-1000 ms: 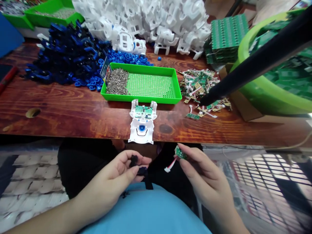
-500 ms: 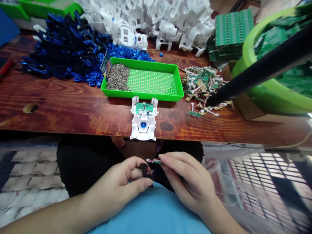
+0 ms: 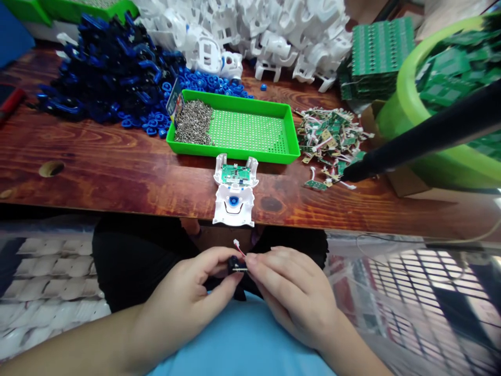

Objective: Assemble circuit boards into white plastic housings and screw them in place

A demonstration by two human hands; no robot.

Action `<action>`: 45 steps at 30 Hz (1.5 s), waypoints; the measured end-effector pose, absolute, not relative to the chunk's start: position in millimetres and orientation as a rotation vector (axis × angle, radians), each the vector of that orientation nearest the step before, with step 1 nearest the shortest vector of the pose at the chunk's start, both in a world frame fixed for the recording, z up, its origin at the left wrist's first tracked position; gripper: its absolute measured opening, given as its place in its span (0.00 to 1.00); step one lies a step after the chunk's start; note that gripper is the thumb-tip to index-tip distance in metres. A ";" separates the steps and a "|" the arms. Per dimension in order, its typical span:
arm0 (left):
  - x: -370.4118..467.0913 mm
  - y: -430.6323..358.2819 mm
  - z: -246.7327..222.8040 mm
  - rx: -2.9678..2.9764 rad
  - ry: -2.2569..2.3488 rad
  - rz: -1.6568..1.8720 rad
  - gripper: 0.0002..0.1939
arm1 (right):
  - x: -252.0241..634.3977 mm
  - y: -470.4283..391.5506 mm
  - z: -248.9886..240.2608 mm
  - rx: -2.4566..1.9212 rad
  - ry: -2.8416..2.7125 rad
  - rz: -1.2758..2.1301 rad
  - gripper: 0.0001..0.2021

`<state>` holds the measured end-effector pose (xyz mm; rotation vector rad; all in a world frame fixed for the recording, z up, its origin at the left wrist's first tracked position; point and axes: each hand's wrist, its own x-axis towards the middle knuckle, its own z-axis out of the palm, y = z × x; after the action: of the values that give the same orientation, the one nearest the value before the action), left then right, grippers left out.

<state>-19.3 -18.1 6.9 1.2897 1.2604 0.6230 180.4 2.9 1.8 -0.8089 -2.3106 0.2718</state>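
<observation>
Low over my lap, my left hand [image 3: 199, 290] pinches a small black plastic part [image 3: 234, 262] between thumb and fingers. My right hand [image 3: 291, 292] grips a small circuit board [image 3: 240, 269] edge-on against that part. From the board a short red and white wire rises to a white connector [image 3: 236, 243]. My fingers cover most of both pieces. Ahead, at the table's front edge, lies an opened white plastic shell [image 3: 234, 215], with a green circuit board [image 3: 235, 174] in its far half and a blue round button [image 3: 234, 201] in its near half.
A green tray [image 3: 295, 149] holds screws [image 3: 192, 122]. Wired small boards [image 3: 332, 133] lie to its right, near a dark pole [image 3: 422, 130] and a lime-green tub [image 3: 407, 109]. Blue-black parts [image 3: 105, 73], white shells [image 3: 270, 47] and stacked circuit boards [image 3: 381, 47] stand behind.
My right hand has brought the circuit board left against the black part. The wire and connector now point up and away. The whole view has shifted slightly.
</observation>
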 end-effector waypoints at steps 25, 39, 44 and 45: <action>-25.9 -13.1 11.4 1.761 1.236 0.564 0.16 | 170.1 6.5 1.0 -0.886 -2.275 0.564 0.15; -25.3 -13.7 7.7 1.414 1.241 0.584 0.15 | 162.4 4.7 0.5 -1.000 -2.197 0.570 0.14; -25.1 -10.7 10.3 1.147 1.214 0.703 0.14 | 159.7 -0.3 -1.8 -1.057 -2.138 0.627 0.20; -25.1 -10.5 11.1 1.132 1.223 0.722 0.13 | 159.8 -1.5 -1.6 -1.064 -2.118 0.628 0.22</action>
<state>-25.1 -10.5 11.1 1.1322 1.2233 0.7221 159.8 -1.5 -1.6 -1.0638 -2.1177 0.6282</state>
